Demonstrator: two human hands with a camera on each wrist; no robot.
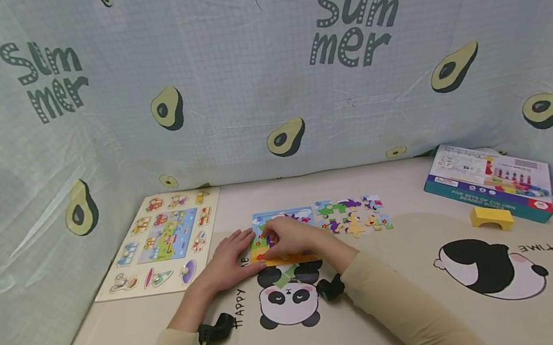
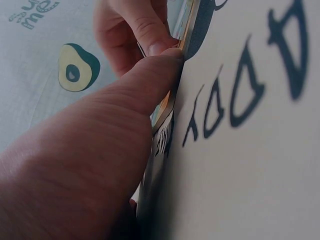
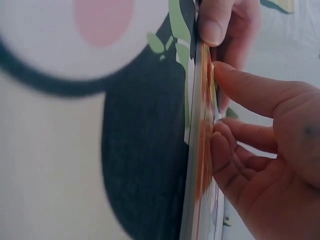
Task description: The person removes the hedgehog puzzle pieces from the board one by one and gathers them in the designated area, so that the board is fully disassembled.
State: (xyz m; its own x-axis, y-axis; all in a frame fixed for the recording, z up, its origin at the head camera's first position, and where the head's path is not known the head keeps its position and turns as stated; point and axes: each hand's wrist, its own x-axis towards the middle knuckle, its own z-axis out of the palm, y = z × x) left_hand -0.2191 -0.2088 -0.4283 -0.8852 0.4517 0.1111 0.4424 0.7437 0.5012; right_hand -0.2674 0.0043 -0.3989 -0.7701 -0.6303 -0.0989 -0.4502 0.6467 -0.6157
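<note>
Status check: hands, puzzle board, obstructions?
Left hand at puzzle board edge. Right hand fingertips on board; held piece, if any, unclear. Board flat, partly hidden by right hand. Loose pieces off to its right, not blocking.

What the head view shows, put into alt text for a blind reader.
A person's right hand touches a colourful rectangular puzzle board, the left hand at its left edge. Loose multicoloured puzzle pieces lie to its right, a cream picture board to its left. Far right: a yellow arched block beside a teal-sided box.
</note>
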